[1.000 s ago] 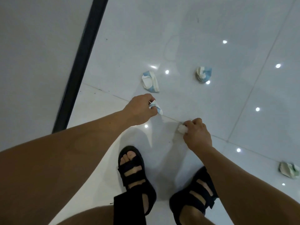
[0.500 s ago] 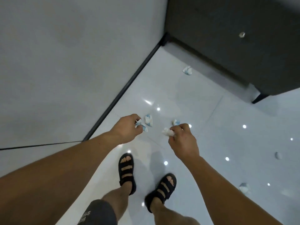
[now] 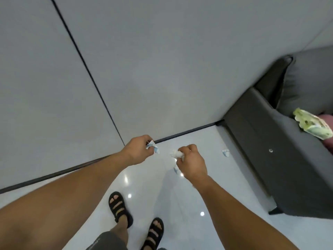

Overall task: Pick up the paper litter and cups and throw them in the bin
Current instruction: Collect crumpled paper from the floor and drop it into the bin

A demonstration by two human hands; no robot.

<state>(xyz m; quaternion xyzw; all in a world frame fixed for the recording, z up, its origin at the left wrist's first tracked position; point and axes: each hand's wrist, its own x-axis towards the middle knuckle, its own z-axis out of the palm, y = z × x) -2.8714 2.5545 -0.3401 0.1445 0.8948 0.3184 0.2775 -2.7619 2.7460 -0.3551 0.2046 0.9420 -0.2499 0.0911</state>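
- Glossy white floor tiles (image 3: pixel 144 195) are spreading out under the person and throwing back small bright dots of light. Grey wall panels (image 3: pixel 162 69) are rising behind them, with a black skirting strip (image 3: pixel 180 135) running along the join.
- A thin dark seam (image 3: pixel 86 69) is cutting diagonally down the wall panels to the skirting.
- The left hand (image 3: pixel 138 150) is reaching forward above the floor close to the skirting. Its thumb and fingers are pinching a crumpled blue-and-white paper scrap (image 3: pixel 153 147), which is sticking out to the right of the fingertips.
- The right hand (image 3: pixel 192 163) is hovering near it, also off the floor. Its fingers are curling round a white paper wad (image 3: pixel 176 153) that is bulging out on the thumb side.
- A strip of tile is showing between the two hands, so they are not touching.
- A small blue-and-white piece (image 3: pixel 175 170) is showing just under the right hand, partly hidden by it. Whether it is lying on the tiles or hanging from the hand is unclear.
- Another crushed blue-and-white piece (image 3: pixel 225 152) is lying on the floor near the base of the sofa.
- A dark grey sofa (image 3: pixel 270 168) is standing at the right against the wall, with a grey cushion (image 3: pixel 310 83) leaning on it and a green-and-yellow packet (image 3: pixel 313 127) lying on its seat.
- Two black strapped sandals (image 3: pixel 119 208) are standing on the tiles below the hands, and grey shorts (image 3: pixel 106 240) are showing at the bottom edge.
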